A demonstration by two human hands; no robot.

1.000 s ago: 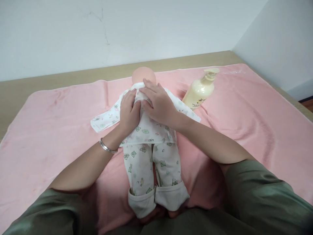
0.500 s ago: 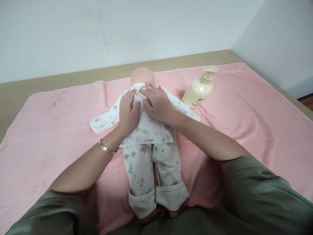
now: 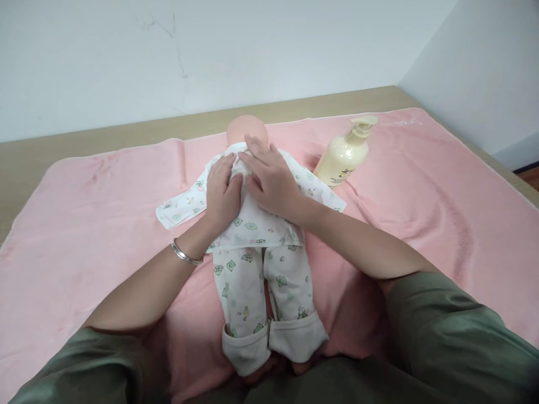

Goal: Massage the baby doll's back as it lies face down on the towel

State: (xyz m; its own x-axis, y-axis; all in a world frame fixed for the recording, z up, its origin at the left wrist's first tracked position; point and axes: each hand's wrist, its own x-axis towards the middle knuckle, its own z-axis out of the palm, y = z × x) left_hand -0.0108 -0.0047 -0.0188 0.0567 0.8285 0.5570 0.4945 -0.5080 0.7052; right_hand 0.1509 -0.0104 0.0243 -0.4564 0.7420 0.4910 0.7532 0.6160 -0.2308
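Observation:
A baby doll (image 3: pixel 247 128) lies stretched out with its bald head away from me and its feet toward me; no face shows. It wears a white printed top (image 3: pixel 252 227) and matching trousers (image 3: pixel 244 280) with the cuffs turned up. My left hand (image 3: pixel 223 188) rests flat on the left side of the top, fingers extended, a silver bangle on the wrist. On the right side, my right hand (image 3: pixel 272 179) is spread over the upper back, its fingers slightly raised near the collar. Neither hand grasps anything.
A pale yellow pump bottle (image 3: pixel 343 154) stands tilted in view, right of the doll. Beneath everything is a pink blanket (image 3: pixel 105 224) with soft folds. The wooden table edge (image 3: pixel 295 104) meets a white wall (image 3: pixel 252 50) behind, and another wall rises at the right.
My right hand's fingers have lifted a little off the top near the collar. My left hand and the doll stay in place.

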